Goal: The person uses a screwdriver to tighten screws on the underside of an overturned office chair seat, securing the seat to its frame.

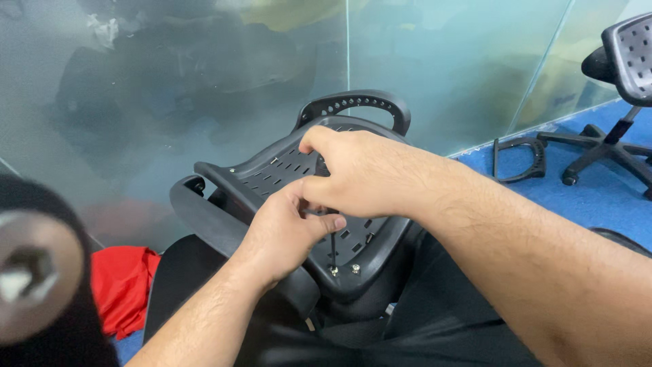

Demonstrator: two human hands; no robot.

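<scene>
A black perforated plastic chair shell (272, 166) lies tilted in front of me, slotted underside up, with an armrest loop (353, 103) at its far side. My left hand (285, 234) pinches something small over the shell's middle; what it holds is hidden by the fingers. My right hand (360, 173) curls over the same spot, its fingertips touching the left hand's. A thin dark shaft (333, 248) runs down from under my hands toward two silver bolts (344, 270) at the shell's near rim.
A frosted glass wall (204, 68) stands close behind the shell. Red cloth (122, 285) lies on the blue floor at left. A loose black armrest loop (519, 160) and a black swivel chair (618, 88) stand at right. A blurred dark round object (34, 272) fills the near left.
</scene>
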